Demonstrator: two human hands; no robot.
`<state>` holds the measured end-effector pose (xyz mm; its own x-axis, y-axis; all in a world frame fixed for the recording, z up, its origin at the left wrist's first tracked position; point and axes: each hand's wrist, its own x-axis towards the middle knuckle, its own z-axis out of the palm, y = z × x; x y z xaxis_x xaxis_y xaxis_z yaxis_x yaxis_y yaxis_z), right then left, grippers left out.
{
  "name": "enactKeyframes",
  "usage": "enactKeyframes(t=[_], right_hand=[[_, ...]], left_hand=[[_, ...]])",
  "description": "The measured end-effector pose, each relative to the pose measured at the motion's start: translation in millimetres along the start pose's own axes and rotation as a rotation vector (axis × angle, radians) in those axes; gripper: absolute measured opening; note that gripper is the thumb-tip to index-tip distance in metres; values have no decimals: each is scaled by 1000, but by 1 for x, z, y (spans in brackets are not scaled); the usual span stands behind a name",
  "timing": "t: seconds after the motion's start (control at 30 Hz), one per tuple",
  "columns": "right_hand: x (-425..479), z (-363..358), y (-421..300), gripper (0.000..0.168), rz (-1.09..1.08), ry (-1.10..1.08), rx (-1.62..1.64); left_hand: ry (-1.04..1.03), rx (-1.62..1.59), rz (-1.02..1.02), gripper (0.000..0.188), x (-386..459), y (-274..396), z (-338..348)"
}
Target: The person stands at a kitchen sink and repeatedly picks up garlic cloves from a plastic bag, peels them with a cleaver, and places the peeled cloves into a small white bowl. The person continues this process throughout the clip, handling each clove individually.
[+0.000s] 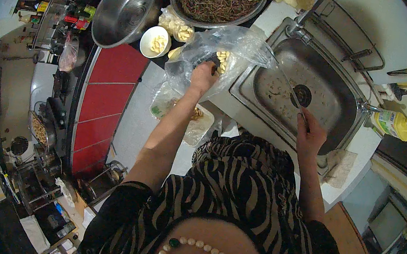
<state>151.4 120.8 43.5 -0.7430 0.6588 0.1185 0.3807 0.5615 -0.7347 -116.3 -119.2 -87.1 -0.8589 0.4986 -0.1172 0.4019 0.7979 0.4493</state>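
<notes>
My left hand (203, 76) reaches into an open clear plastic bag (180, 71) at the counter's edge, its fingertips on something dark that I cannot make out. Pale peeled cloves (221, 61), apparently garlic, lie in the bag beside the fingers. My right hand (310, 132) is over the near part of the sink, closed around the lower end of a long thin rod-like thing (289, 84), which slants up to the left towards the bag. A white bowl (154, 51) with more pale cloves stands left of the bag, next to a small clear container (183, 34) of cloves.
Behind the bag stands a wide metal basin (210, 25) full of thin brownish stems, with an empty steel basin (126, 11) to its left. Scraps lie in the steel sink (283, 60). Below my left forearm is a tray (203, 127) holding scraps. A yellow bottle (395, 124) lies right of the sink.
</notes>
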Motion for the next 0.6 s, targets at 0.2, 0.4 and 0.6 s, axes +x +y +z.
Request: enactKeyframes(t=[0.2,0.4,0.6], right_hand=[[2,1,0,21,-37,11,-6],[2,2,-12,22,-78,-41,108],[2,5,-33,25,-326,-40,19]], left_hand=[[110,-368,-86,27,-4,-9,-5],[61,-1178,-156,22,-23,70,-49],[-26,-1431,-14,25,-52,133,-62]])
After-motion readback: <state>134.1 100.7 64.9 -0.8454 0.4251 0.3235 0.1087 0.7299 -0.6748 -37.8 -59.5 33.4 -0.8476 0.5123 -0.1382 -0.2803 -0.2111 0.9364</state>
